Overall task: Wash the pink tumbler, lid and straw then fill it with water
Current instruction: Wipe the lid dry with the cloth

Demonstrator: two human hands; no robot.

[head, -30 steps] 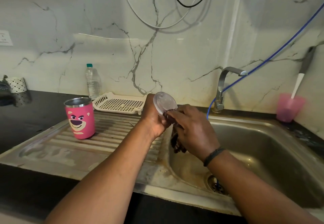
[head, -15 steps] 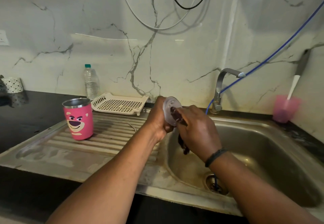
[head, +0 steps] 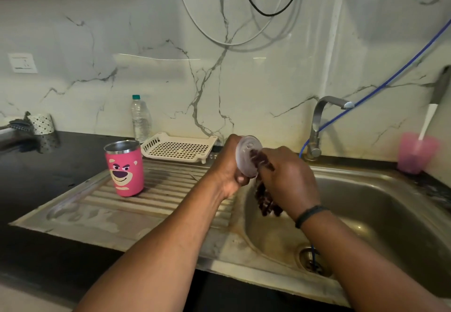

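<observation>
Step in hand looks like scrubbing the clear lid, held at frame centre just above the left rim of the sink. Left hand grips the lid on edge, fingers curled round its lower rim, face turned right. Right hand clenches a dark scrubber, its upper end pressed against the lid face, the rest dangling over the basin.

To do it well: brace the lid firmly with the left, work the scrubber round the rim groove and the straw hole, flip to do the other face, keep it over the basin so drips fall in.

Both forearms reach in from the bottom edge, wrists nearly meeting.

Pink tumbler stands upright on the drainboard, left of centre, well apart from the hands. Straw not visible. Tap shows no running water.
</observation>
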